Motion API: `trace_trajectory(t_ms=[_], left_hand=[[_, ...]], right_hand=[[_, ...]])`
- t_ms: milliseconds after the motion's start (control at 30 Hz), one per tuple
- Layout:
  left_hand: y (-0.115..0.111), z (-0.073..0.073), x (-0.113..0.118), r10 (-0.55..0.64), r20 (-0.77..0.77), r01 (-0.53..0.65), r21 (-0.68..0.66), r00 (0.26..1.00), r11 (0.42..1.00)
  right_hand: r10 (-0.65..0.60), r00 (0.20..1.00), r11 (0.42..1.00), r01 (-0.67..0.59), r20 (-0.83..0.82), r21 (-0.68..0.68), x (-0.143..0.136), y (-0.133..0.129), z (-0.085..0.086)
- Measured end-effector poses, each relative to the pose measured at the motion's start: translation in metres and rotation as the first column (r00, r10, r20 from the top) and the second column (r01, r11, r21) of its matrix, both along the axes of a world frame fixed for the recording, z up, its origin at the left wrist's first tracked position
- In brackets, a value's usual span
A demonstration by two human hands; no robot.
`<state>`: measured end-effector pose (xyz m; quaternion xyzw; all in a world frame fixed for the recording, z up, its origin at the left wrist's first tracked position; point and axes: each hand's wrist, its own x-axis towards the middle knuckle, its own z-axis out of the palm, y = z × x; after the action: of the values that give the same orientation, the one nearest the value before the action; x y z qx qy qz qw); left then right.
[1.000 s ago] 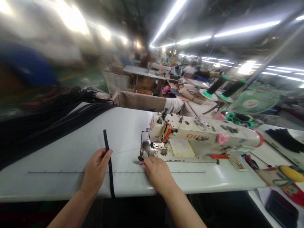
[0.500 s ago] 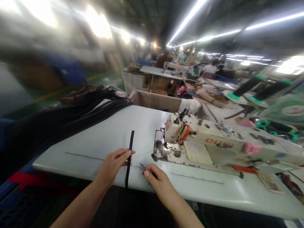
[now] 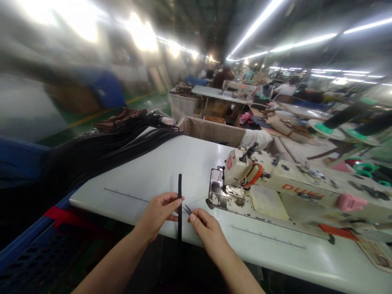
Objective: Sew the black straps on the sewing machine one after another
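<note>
My left hand (image 3: 162,212) is closed on a narrow black strap (image 3: 179,185), thumb and fingers pinching it near its middle. The strap stands nearly upright over the front edge of the sewing table. In my right hand (image 3: 208,228) are small thread snips (image 3: 188,209), mostly hidden by the fingers; two thin blades poke out toward the strap. A fine thread (image 3: 197,202) runs from the strap area to the sewing machine's needle plate. The sewing machine (image 3: 269,179) stands to the right of both hands.
A heap of black straps (image 3: 122,143) covers the table's (image 3: 171,159) left end. Behind the table is a fabric-lined bin (image 3: 211,130). A blue crate (image 3: 36,245) stands at lower left. Thread cones (image 3: 343,116) rise behind the machine. Other people (image 3: 288,87) sit farther back.
The view has swung left, so everything sits farther right. The snips have come closer to the strap, with the blades now visibly parted. Both hands keep their hold.
</note>
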<state>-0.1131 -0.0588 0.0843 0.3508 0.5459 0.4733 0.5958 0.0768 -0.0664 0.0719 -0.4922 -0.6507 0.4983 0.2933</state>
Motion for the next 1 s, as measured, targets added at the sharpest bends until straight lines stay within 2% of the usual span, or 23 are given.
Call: trace_trajectory(t_ms=[133, 233, 333, 467, 533, 633, 700, 767, 867, 933, 1000], left_hand=[[-0.002, 0.004, 0.003, -0.028, 0.010, 0.028, -0.009, 1.000, 1.000], [-0.003, 0.004, 0.004, -0.047, 0.024, 0.048, -0.024, 0.999, 0.999], [-0.005, 0.004, 0.005, -0.073, 0.041, 0.073, -0.015, 0.996, 0.997], [-0.007, 0.004, 0.006, -0.095, 0.066, 0.095, 0.003, 0.993, 0.995], [-0.007, 0.004, 0.006, -0.094, 0.092, 0.093, 0.015, 0.991, 0.996], [-0.007, 0.002, 0.008, -0.081, 0.169, 0.080, 0.014, 0.982, 0.997], [-0.007, 0.001, 0.009, -0.066, 0.182, 0.062, 0.027, 0.981, 0.998], [-0.008, 0.000, 0.009, -0.064, 0.163, 0.054, 0.064, 0.985, 0.997], [-0.009, 0.002, 0.010, -0.108, 0.134, 0.094, 0.104, 0.985, 0.990], [-0.010, 0.005, 0.010, -0.129, 0.080, 0.119, 0.126, 0.988, 0.985], [-0.010, 0.007, 0.010, -0.113, -0.016, 0.115, 0.152, 0.993, 0.982]], right_hand=[[-0.010, 0.973, 0.983, -0.033, 0.230, 0.181, 0.001, -0.012, 0.013], [-0.021, 0.951, 0.969, -0.056, 0.307, 0.239, 0.002, -0.018, 0.018], [-0.019, 0.965, 0.977, -0.038, 0.261, 0.212, 0.005, -0.017, 0.015], [-0.055, 0.997, 0.992, 0.048, 0.059, 0.115, 0.010, -0.012, 0.007], [-0.051, 0.999, 0.996, 0.050, 0.004, 0.073, 0.010, -0.014, 0.003], [0.004, 1.000, 0.999, -0.005, 0.021, 0.047, 0.006, -0.020, 0.000], [-0.006, 0.995, 0.991, -0.007, 0.100, 0.133, 0.003, -0.024, -0.001], [-0.065, 0.973, 0.949, -0.009, 0.223, 0.315, 0.003, -0.027, -0.001], [-0.167, 0.908, 0.807, -0.097, 0.383, 0.583, 0.007, -0.030, -0.001], [-0.207, 0.871, 0.716, -0.175, 0.446, 0.675, 0.010, -0.031, -0.001], [-0.234, 0.842, 0.656, -0.233, 0.487, 0.718, 0.011, -0.032, -0.001]])
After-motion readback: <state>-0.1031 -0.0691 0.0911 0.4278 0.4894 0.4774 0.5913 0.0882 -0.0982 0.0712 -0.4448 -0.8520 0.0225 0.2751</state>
